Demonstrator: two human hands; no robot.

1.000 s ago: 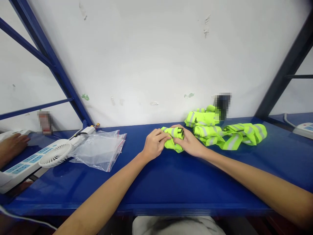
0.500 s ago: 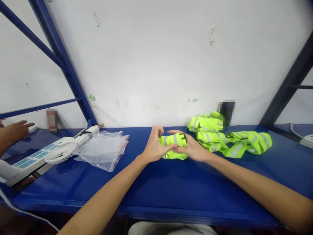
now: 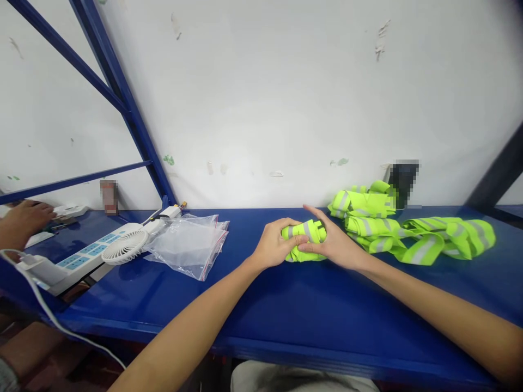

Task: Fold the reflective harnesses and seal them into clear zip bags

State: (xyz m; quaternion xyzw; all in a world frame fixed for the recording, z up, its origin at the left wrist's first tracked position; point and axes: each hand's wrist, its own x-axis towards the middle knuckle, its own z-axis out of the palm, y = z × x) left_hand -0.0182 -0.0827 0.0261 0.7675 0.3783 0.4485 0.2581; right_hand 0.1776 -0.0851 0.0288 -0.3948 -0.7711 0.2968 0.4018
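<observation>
A rolled neon-yellow reflective strap bundle [image 3: 307, 233] with silver-grey bands rests on the blue table between my hands. My left hand [image 3: 274, 243] wraps round its left end, thumb pressed across the front. On its right end, my right hand [image 3: 337, 245] grips with the thumb in front, while the index finger points up and away. Part of the bundle is hidden behind the fingers and thumbs. Just right of my right hand lie more neon-yellow reflective straps [image 3: 371, 226], some rolled and some in loose loops.
Clear plastic zip bags [image 3: 192, 245] lie in a stack to the left. Beside them are a white fan [image 3: 125, 246] and a power strip [image 3: 87, 255]. At the far left a co-worker's hand [image 3: 26, 223] shows. A blurred dark object [image 3: 404, 182] leans on the wall.
The view has shifted, moving the scene rightward. My right index finger has lifted off the bundle, and my left fingers have settled lower round it. The co-worker's hand has changed pose.
</observation>
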